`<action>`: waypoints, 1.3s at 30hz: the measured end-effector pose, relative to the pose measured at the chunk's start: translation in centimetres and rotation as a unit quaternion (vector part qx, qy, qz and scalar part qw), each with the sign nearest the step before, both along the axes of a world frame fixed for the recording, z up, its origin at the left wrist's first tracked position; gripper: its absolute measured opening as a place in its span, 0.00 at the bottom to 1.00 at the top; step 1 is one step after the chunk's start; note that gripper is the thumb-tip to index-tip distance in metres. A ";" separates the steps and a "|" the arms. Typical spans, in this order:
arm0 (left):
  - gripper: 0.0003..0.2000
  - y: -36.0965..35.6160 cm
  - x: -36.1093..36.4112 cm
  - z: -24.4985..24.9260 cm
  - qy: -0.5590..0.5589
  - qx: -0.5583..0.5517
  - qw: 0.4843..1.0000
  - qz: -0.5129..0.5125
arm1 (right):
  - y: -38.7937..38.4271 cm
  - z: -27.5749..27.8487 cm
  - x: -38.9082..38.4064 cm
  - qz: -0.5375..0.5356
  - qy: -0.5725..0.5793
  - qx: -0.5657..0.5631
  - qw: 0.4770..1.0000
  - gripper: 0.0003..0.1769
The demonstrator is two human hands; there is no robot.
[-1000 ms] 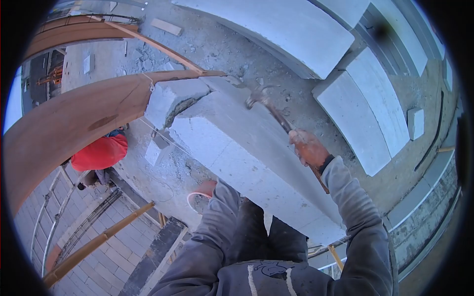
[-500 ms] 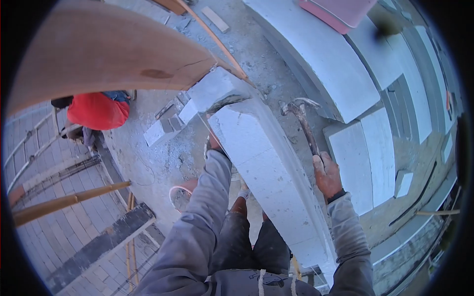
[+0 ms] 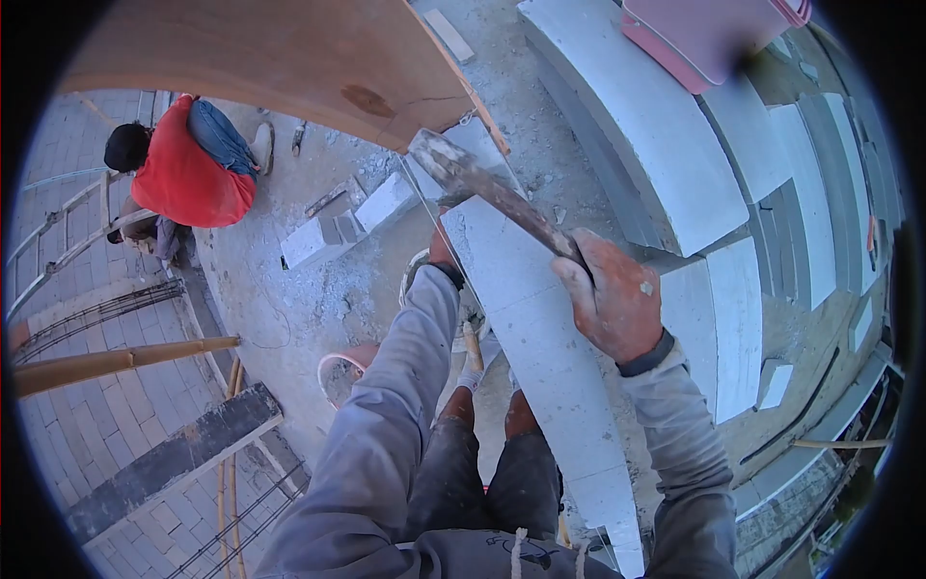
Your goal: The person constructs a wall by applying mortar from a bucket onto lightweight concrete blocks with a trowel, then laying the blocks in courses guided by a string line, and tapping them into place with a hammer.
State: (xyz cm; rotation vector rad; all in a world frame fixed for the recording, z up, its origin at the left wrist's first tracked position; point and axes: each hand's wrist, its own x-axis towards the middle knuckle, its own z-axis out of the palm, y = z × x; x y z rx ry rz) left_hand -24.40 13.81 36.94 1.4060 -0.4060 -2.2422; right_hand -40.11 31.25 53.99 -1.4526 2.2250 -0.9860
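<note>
Brown-handled hammer (image 3: 502,200) points lengthwise forward-left; right hand (image 3: 613,297) clamped round it; left hand (image 3: 443,245), grip unclear.

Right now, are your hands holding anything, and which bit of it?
The right hand grips a hammer by its wooden handle. The left hand is partly hidden behind the pale block, so I can't tell.

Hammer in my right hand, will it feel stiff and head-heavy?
The hammer probably won't flex, since its handle looks straight and solid. It likely feels head-heavy: the right hand grips it well behind the thicker head.
</note>
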 end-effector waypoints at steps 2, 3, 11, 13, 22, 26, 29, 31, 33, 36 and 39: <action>0.19 0.1 0.5 -0.4 0.011 -0.035 0.999 -0.037 | -0.6 -0.5 -0.1 0.004 0.008 0.027 1.000 0.15; 0.17 0.0 0.6 -0.6 0.022 -0.075 0.994 -0.075 | -0.8 -0.7 -0.1 0.007 0.016 0.049 0.999 0.15; 0.14 -0.6 2.2 -4.0 -0.155 -0.280 0.921 -0.224 | -1.0 -0.6 0.5 0.005 0.050 0.069 0.996 0.13; 0.14 -0.7 2.2 -5.6 -0.176 -0.310 0.901 -0.248 | -1.2 -0.4 0.4 0.001 0.064 0.072 0.995 0.14; 0.13 -1.7 3.9 -14.0 -0.071 -0.262 0.952 -0.143 | -1.8 0.0 1.2 -0.022 0.029 0.100 0.994 0.14; 0.15 -2.1 5.1 -14.2 -0.089 -0.335 0.906 -0.243 | -1.8 0.0 1.7 -0.036 0.022 0.099 0.994 0.14; 0.17 -2.7 4.7 -13.3 -0.005 -0.240 0.938 -0.248 | -1.8 0.3 1.8 -0.059 0.022 0.101 0.993 0.14; 0.17 -2.9 5.0 -14.3 -0.007 -0.223 0.943 -0.247 | -1.1 0.8 2.3 -0.081 0.013 0.102 0.991 0.14; 0.18 -3.2 5.0 -15.5 -0.085 -0.222 0.950 -0.205 | 0.0 2.1 2.5 -0.108 -0.038 0.104 0.988 0.14; 0.22 -1.9 3.3 -3.5 -0.219 -0.182 0.931 -0.229 | 2.7 5.1 3.6 -0.166 -0.101 0.137 0.971 0.15; 0.37 0.3 4.5 1.5 -0.195 -0.244 0.945 -0.098 | 7.4 7.6 6.1 -0.240 -0.115 0.144 0.953 0.16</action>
